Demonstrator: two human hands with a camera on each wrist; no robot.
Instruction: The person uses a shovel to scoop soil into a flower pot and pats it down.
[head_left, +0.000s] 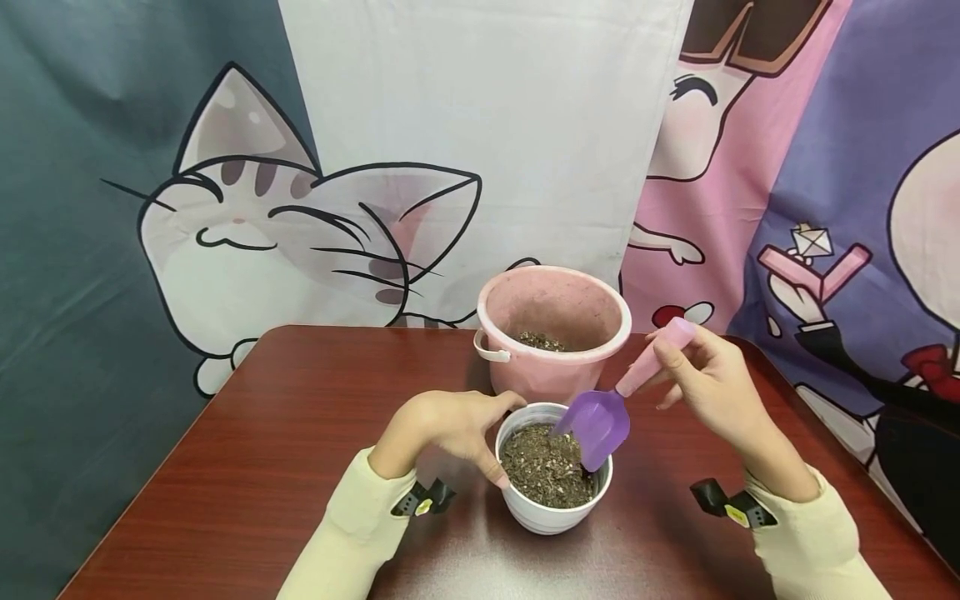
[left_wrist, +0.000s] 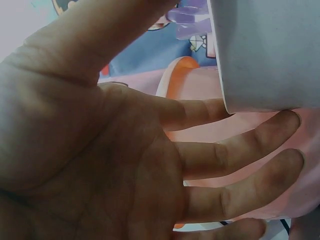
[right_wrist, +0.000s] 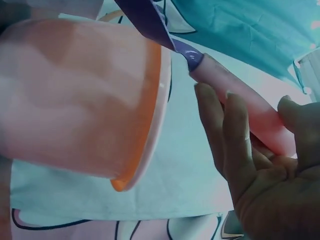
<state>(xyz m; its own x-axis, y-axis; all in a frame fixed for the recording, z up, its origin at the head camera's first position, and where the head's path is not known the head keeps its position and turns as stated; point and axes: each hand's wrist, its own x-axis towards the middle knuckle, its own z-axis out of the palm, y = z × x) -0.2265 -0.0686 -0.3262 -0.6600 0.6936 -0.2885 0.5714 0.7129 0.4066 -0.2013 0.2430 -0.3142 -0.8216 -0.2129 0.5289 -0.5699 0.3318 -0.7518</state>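
Observation:
A white flowerpot (head_left: 552,521), nearly full of dark crumbly soil (head_left: 543,471), stands upright on the table. My left hand (head_left: 457,425) holds its left side, thumb at the near rim and fingers toward the far side. In the left wrist view, fingertips touch the pot's white wall (left_wrist: 270,55). My right hand (head_left: 716,379) grips the pink handle (head_left: 652,362) of a hand trowel, thumb on top. The trowel's purple blade (head_left: 603,425) tilts down over the pot's right rim, its tip near the soil. Contact with the soil cannot be made out.
Just behind the flowerpot stands a pink bucket (head_left: 540,379) with some soil at its bottom and a white handle (head_left: 491,346) on its left. Both stand on a reddish-brown table (head_left: 300,467). A printed cloth (head_left: 487,92) hangs behind the far edge.

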